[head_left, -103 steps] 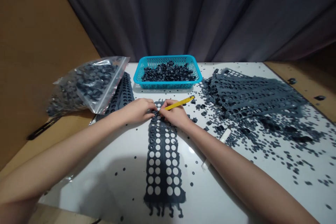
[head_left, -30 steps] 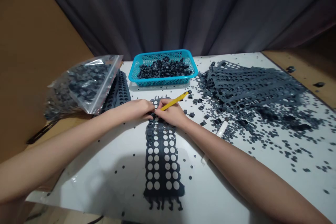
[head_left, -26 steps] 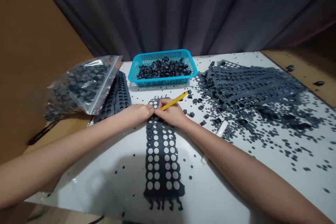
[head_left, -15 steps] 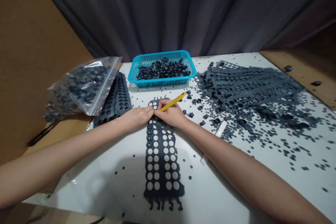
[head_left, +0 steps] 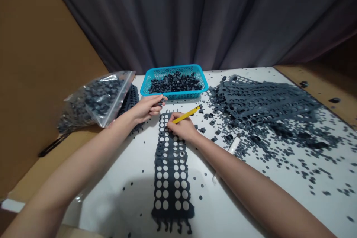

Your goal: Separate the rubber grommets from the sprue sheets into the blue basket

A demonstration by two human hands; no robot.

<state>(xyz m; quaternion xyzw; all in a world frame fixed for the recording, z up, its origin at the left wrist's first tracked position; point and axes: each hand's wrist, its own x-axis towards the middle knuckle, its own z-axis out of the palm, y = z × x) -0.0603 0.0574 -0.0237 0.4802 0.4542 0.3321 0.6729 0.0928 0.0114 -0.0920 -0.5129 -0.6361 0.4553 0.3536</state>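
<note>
My left hand (head_left: 147, 108) is raised just in front of the blue basket, thumb and fingers closed on a small black rubber part (head_left: 162, 100). A yellow pen-shaped tool (head_left: 185, 115) sits in my right hand (head_left: 181, 126), its front end hidden by the fingers. That hand rests on the upper part of a black rubber sheet (head_left: 171, 178) with rows of round holes. Several ring-shaped pieces remain in its left column, while most other holes show the white table through them.
The blue basket (head_left: 174, 95) holds many small black parts. A clear zip bag (head_left: 103, 96) of similar parts lies at left. Stacked perforated sheets (head_left: 267, 98) and scattered black discs cover the right side. A white-handled tool (head_left: 233, 145) lies beside my right forearm.
My left hand has left the sheet, moving up toward the basket with a small black part in its fingers. My right hand stays at the sheet with the yellow tool.
</note>
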